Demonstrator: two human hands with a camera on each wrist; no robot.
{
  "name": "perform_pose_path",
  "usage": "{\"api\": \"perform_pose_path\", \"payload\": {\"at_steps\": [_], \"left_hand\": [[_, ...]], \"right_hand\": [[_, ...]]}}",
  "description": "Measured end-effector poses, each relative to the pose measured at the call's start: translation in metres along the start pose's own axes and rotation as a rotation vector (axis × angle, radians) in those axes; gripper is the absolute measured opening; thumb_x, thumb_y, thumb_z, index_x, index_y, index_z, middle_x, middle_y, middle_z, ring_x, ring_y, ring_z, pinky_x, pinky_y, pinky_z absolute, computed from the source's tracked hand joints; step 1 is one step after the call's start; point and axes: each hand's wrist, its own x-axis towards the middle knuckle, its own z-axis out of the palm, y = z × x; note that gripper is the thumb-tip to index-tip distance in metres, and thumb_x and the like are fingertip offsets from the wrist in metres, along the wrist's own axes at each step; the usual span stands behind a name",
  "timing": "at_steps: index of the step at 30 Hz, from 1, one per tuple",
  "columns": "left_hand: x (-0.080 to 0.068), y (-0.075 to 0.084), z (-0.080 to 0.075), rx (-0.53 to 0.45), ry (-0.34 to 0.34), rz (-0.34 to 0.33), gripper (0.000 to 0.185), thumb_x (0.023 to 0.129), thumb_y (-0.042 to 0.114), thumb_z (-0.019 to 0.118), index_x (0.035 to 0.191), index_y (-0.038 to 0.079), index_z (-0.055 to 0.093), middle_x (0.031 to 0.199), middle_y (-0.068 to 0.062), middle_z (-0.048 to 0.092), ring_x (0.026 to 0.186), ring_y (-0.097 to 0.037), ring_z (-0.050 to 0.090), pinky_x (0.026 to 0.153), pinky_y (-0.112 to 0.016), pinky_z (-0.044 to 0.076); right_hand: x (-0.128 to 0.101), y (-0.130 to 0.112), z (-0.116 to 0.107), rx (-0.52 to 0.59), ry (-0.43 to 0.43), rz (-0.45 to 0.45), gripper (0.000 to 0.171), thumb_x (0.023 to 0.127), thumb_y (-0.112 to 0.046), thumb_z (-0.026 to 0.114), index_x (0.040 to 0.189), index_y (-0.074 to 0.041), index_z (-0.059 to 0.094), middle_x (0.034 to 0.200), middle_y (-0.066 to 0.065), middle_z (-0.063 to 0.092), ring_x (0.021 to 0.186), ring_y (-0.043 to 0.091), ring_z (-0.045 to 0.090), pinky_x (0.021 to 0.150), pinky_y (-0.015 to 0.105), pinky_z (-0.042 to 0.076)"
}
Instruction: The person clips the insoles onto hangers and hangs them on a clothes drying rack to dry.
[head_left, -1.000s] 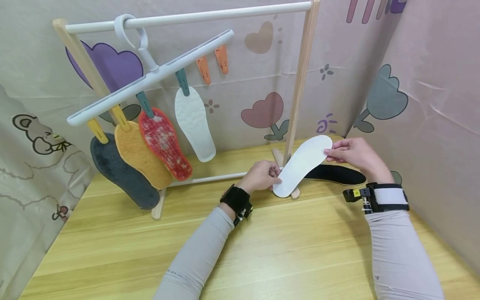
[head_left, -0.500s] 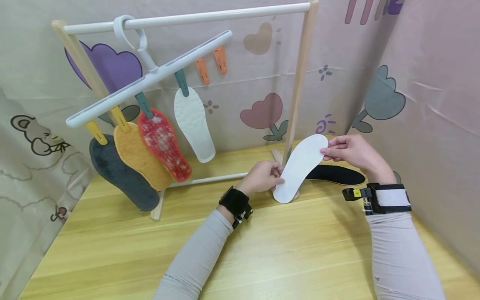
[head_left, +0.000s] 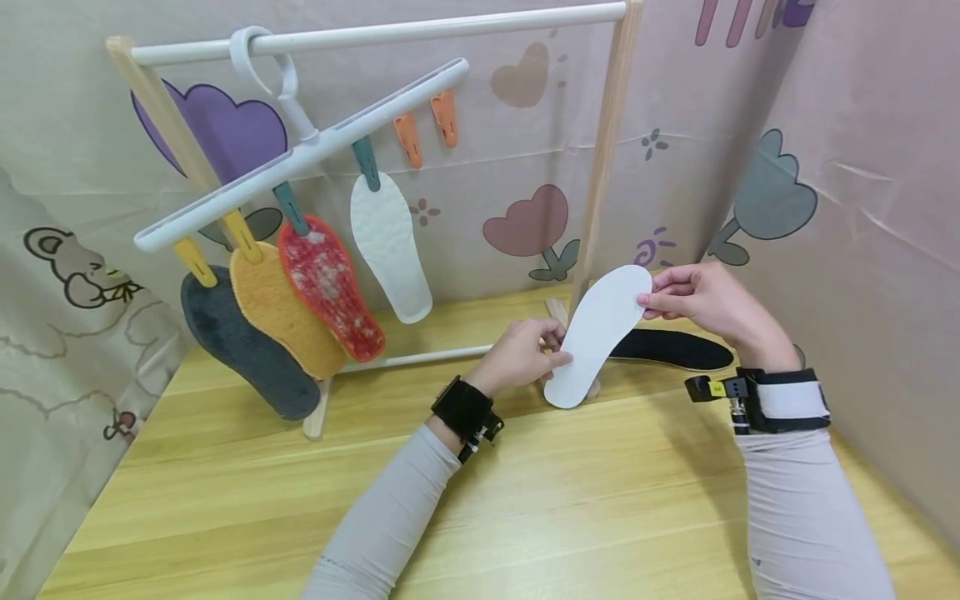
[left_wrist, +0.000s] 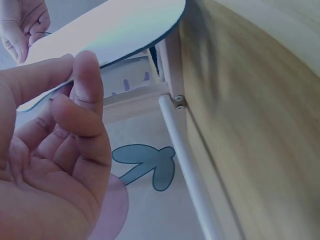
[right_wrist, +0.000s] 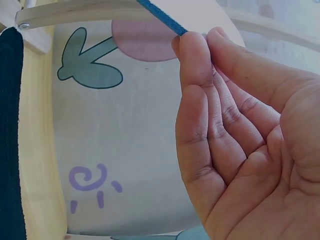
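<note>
A white insole (head_left: 598,331) is held tilted above the wooden table (head_left: 570,492), its blue edge (right_wrist: 161,16) showing in the right wrist view. My left hand (head_left: 523,356) pinches its lower end between thumb and fingers; the left wrist view shows that hand's fingers (left_wrist: 75,90) against the insole (left_wrist: 110,35). My right hand (head_left: 693,302) pinches the upper end with its fingertips (right_wrist: 192,45). A black insole (head_left: 675,348) lies on the table behind, under my right hand.
A wooden drying rack (head_left: 603,158) with a white top bar (head_left: 390,33) stands at the back. A white clip hanger (head_left: 300,154) carries a grey (head_left: 243,346), an orange (head_left: 281,308), a red (head_left: 330,287) and a white insole (head_left: 388,246); two orange clips (head_left: 427,125) hang free. Patterned curtains (head_left: 862,192) enclose the table.
Both hands have lifted the white insole slightly and turned it more upright; its upper end has shifted a little left and up. The hanger and hung insoles have not moved.
</note>
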Motion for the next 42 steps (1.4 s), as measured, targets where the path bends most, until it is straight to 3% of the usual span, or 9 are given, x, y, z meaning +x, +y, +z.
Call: {"api": "perform_pose_path", "payload": {"at_steps": [7, 12, 18, 24, 31, 37, 42], "left_hand": [[-0.006, 0.008, -0.006, -0.028, 0.018, 0.030, 0.013, 0.100, 0.010, 0.077, 0.108, 0.003, 0.069, 0.099, -0.010, 0.071, 0.068, -0.023, 0.074, 0.069, -0.040, 0.067], [-0.010, 0.012, -0.010, -0.035, 0.029, 0.041, 0.012, 0.100, 0.011, 0.077, 0.106, 0.003, 0.070, 0.098, -0.009, 0.071, 0.064, -0.018, 0.071, 0.067, -0.038, 0.067], [-0.014, 0.012, -0.017, -0.067, 0.040, 0.062, 0.011, 0.101, 0.010, 0.076, 0.107, 0.003, 0.070, 0.099, -0.011, 0.072, 0.073, -0.036, 0.076, 0.063, -0.031, 0.064], [-0.016, 0.013, -0.020, -0.095, 0.065, 0.095, 0.010, 0.101, 0.009, 0.075, 0.106, 0.003, 0.069, 0.099, -0.013, 0.072, 0.078, -0.045, 0.074, 0.068, -0.042, 0.066], [-0.020, 0.016, -0.026, -0.102, 0.117, 0.136, 0.011, 0.101, 0.011, 0.076, 0.107, 0.004, 0.070, 0.098, -0.012, 0.071, 0.063, -0.023, 0.069, 0.060, -0.028, 0.062], [-0.024, 0.018, -0.035, -0.109, 0.151, 0.149, 0.016, 0.101, 0.012, 0.077, 0.111, 0.002, 0.071, 0.099, -0.013, 0.071, 0.064, -0.021, 0.068, 0.062, -0.032, 0.064], [-0.027, 0.019, -0.042, -0.133, 0.176, 0.158, 0.015, 0.100, 0.012, 0.077, 0.110, 0.002, 0.071, 0.100, -0.014, 0.072, 0.060, -0.016, 0.065, 0.064, -0.038, 0.066]], "right_hand": [[-0.006, -0.012, 0.001, -0.010, -0.003, -0.025, 0.033, 0.101, -0.021, 0.077, 0.121, 0.005, 0.072, 0.092, 0.002, 0.083, 0.081, 0.000, 0.076, 0.075, 0.017, 0.061], [-0.009, -0.018, 0.002, -0.021, 0.003, -0.049, 0.032, 0.101, -0.020, 0.077, 0.121, 0.004, 0.072, 0.090, 0.000, 0.083, 0.081, 0.001, 0.076, 0.076, 0.016, 0.060], [-0.010, -0.026, 0.004, -0.030, 0.003, -0.090, 0.030, 0.101, -0.020, 0.078, 0.120, 0.003, 0.073, 0.090, 0.000, 0.083, 0.081, 0.001, 0.077, 0.078, 0.012, 0.058], [-0.014, -0.031, 0.008, -0.037, 0.030, -0.114, 0.027, 0.099, -0.019, 0.080, 0.116, 0.002, 0.074, 0.089, 0.002, 0.083, 0.079, 0.000, 0.077, 0.078, 0.010, 0.055], [-0.016, -0.039, 0.013, -0.025, 0.054, -0.168, 0.024, 0.099, -0.015, 0.079, 0.115, 0.002, 0.074, 0.088, 0.000, 0.082, 0.078, 0.000, 0.076, 0.076, 0.010, 0.057], [-0.013, -0.050, 0.021, -0.004, 0.091, -0.160, 0.025, 0.098, -0.014, 0.080, 0.115, 0.003, 0.073, 0.090, 0.006, 0.082, 0.076, 0.002, 0.076, 0.076, 0.012, 0.059], [-0.011, -0.052, 0.025, 0.033, 0.090, -0.143, 0.028, 0.099, -0.015, 0.080, 0.118, 0.003, 0.072, 0.088, -0.002, 0.082, 0.077, 0.001, 0.076, 0.077, 0.012, 0.059]]}}
